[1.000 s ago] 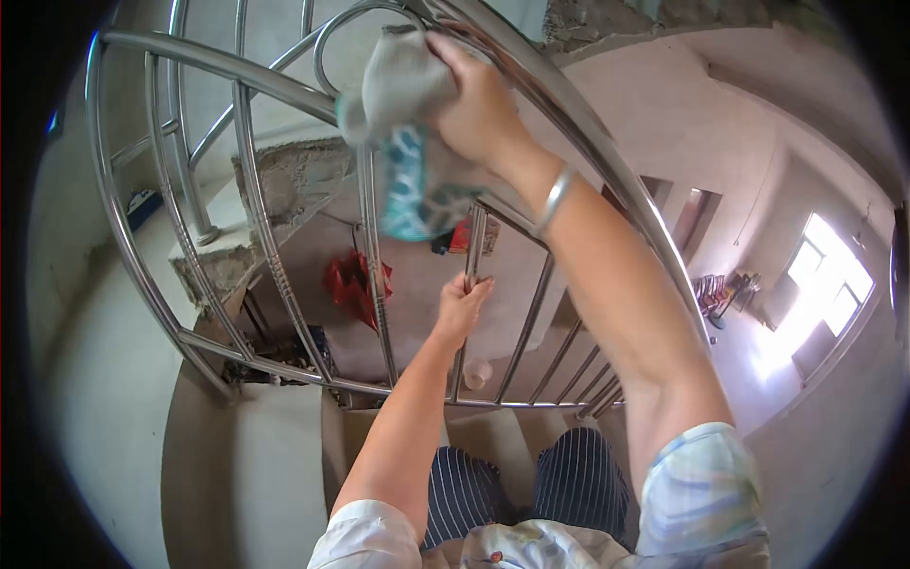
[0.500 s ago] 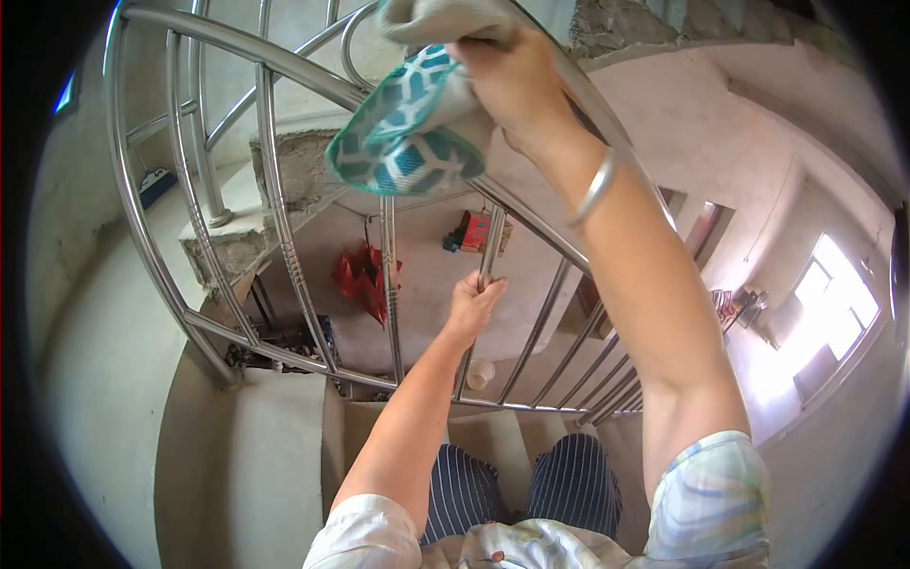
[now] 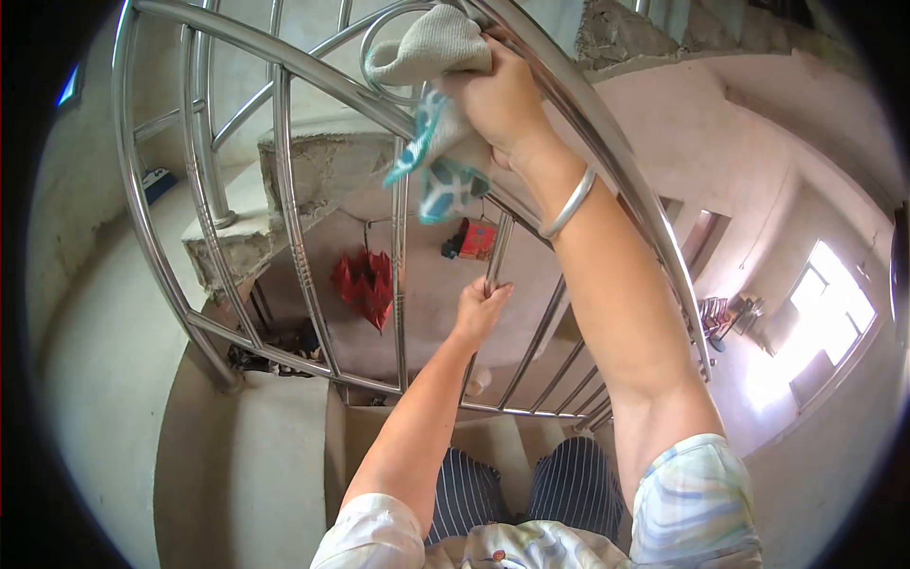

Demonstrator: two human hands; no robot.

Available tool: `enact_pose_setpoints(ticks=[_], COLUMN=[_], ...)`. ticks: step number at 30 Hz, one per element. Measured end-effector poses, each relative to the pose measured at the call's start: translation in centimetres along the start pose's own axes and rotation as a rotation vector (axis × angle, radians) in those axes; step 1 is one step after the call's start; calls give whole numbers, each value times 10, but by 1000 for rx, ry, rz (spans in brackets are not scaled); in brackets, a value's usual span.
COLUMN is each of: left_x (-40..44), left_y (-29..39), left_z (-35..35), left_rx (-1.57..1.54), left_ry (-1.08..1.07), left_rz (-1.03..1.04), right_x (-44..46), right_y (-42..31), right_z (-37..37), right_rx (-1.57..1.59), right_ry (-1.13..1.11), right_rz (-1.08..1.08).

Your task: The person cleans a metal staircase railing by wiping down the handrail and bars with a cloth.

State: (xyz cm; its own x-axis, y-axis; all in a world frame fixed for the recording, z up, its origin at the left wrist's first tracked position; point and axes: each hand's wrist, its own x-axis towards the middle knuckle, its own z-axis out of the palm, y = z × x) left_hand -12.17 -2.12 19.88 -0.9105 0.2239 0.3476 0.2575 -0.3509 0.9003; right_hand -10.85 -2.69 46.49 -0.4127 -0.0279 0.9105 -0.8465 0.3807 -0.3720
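My left hand (image 3: 481,308) is wrapped round a vertical metal baluster (image 3: 501,248) of the stair railing. A grey-white cloth (image 3: 436,43) with a teal patterned side is bunched in my right hand (image 3: 502,95), at the top of the railing beside a metal ring (image 3: 373,47). The cloth hangs over the lower rail, its teal corners pointing down. The thick handrail (image 3: 607,142) runs just to the right of my right hand. Whether the cloth touches the handrail is hard to tell.
Concrete steps (image 3: 280,465) lie below and left. Beyond the bars hang a red object (image 3: 365,289) and a red box-like item (image 3: 474,240). Broken concrete edges (image 3: 327,171) show behind the railing. Stacked chairs (image 3: 713,315) stand near a bright window (image 3: 834,299).
My right hand went up with the cloth, then came back down and left to the rail near the ring. My left hand stays on the baluster, while the view has shifted slightly.
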Motion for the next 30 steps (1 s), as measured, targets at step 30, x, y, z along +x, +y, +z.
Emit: enact_pose_setpoints(ticks=[30], left_x=[-1], left_y=[3], left_z=[-2], left_rx=[-38], left_ry=[-22], left_rz=[-57], right_x=[4], right_y=[-8], right_z=[-14], right_rx=[-412], right_ry=[-31], right_rz=[-155])
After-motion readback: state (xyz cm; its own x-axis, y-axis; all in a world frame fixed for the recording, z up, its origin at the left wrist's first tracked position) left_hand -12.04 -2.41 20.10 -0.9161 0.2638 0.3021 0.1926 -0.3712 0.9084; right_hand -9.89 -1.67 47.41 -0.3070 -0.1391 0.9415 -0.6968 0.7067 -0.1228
